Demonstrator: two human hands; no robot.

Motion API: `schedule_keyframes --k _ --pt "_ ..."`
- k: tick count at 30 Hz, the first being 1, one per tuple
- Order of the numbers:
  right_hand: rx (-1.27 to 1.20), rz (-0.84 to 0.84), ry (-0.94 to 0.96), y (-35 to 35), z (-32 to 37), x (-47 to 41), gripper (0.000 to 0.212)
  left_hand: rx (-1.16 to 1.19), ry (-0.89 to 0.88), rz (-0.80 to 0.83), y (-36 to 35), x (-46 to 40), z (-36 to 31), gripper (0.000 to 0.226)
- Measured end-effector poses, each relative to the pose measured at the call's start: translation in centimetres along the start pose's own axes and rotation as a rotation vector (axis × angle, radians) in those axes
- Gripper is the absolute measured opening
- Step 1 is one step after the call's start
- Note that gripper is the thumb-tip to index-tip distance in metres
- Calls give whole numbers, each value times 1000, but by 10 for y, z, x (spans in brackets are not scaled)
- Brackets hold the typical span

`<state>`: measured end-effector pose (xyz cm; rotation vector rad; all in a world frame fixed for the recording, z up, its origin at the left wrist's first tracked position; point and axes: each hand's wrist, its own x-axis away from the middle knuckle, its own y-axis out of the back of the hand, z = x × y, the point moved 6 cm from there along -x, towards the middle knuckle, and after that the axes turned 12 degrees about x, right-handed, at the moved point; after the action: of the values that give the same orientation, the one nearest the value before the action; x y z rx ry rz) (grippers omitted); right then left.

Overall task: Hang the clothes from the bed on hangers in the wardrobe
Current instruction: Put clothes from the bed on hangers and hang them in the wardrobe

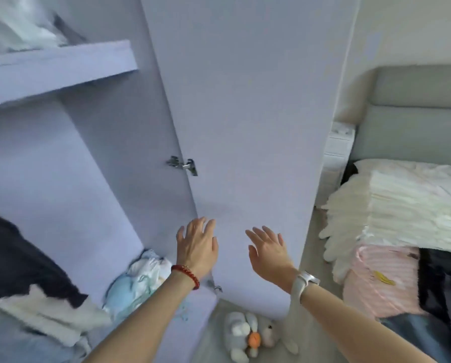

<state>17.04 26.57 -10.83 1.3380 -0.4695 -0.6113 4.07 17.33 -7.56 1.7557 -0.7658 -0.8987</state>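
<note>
Both hands reach toward the inner face of the open wardrobe door (245,127). The left hand (197,246), with a red bead bracelet (185,275) at the wrist, has its fingers straight and spread and holds nothing. The right hand (267,248), above a white watch (304,282), is likewise spread and empty. Whether either touches the door cannot be told. Clothes (441,286) lie on the bed (402,195) at right; dark and pale garments (23,271) sit inside the wardrobe at left. 1 plush toy (248,336) lies on the floor.
</note>
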Motion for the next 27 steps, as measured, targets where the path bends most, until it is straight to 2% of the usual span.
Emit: schedule_keyframes --k 5,8,10,13,16,20,22,25,27 --pt "-8 -59 325 13 160 -64 48 -66 226 -201 95 25 137 45" --pt "-29 -107 464 18 231 -87 47 -123 330 -296 141 47 184 42" --pt "-78 -145 571 23 281 -100 45 -189 339 -430 176 66 207 38" --pt "-282 -178 722 37 355 -111 38 -351 367 -640 223 97 240 30" --pt "-543 -36 831 50 429 -116 31 -438 552 -682 249 129 277 36" --pt "-731 291 853 50 509 -109 29 -290 814 -565 238 157 315 51" --pt "-741 352 826 47 535 -107 32 -250 877 -505 224 161 328 51" --pt "-740 465 763 37 556 -110 39 -207 935 -501 212 164 335 53" --pt "-765 542 736 31 560 -113 33 -217 949 -495 210 161 335 54"
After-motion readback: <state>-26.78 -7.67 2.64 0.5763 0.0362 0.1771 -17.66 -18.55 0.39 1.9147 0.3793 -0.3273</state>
